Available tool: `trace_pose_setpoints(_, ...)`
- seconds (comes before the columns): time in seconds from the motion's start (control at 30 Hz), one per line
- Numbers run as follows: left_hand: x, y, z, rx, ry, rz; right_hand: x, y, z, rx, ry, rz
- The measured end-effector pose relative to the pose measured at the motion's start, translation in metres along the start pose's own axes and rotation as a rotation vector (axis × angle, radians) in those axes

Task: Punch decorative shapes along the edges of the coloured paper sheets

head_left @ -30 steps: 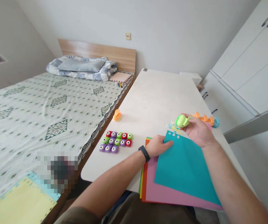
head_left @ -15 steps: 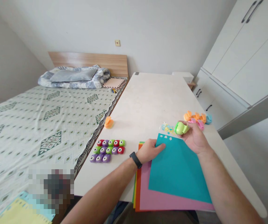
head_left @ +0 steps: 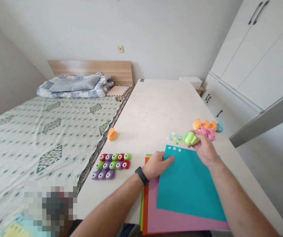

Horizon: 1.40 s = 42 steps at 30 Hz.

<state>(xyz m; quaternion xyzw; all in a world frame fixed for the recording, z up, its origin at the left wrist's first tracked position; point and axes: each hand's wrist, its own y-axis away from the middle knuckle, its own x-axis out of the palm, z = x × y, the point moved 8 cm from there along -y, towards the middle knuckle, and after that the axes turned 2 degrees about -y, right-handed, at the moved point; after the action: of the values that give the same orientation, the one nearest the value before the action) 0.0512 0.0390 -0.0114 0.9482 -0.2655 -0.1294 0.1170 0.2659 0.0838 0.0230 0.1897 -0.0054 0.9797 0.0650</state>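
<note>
A teal paper sheet (head_left: 188, 184) lies over a stack of coloured sheets. Near its top left corner are several small punched holes, some star-shaped and one heart-shaped. My left hand (head_left: 157, 164) grips the sheet's left edge, thumb on top and fingers underneath. In my right hand (head_left: 205, 148) is a light green craft punch (head_left: 191, 138), at the sheet's far edge, right of the holes. My fingers wrap round it; whether the paper sits in its slot is hard to see. Tiny blue, yellow and white paper cut-outs (head_left: 176, 138) lie just left of the punch.
Small red, purple and green punches (head_left: 112, 165) stand in rows at left, with a lone orange punch (head_left: 112, 134) beyond them. Orange, pink and blue punches (head_left: 206, 127) cluster at the right edge. Pink, orange, yellow and green sheets (head_left: 180, 223) lie beneath. A bed (head_left: 55, 131) adjoins the table's left.
The view has shifted slightly, so the table items sit a little lower in the picture. The green punch's lever looks closer to its body. Both hands keep their holds.
</note>
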Motion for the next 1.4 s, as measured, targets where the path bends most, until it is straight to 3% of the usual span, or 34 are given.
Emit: trace_pose_setpoints(1.4,0.001,0.001,-0.003,-0.022,0.011,-0.001,-0.012,0.0,0.0,-0.06,0.181,-0.051)
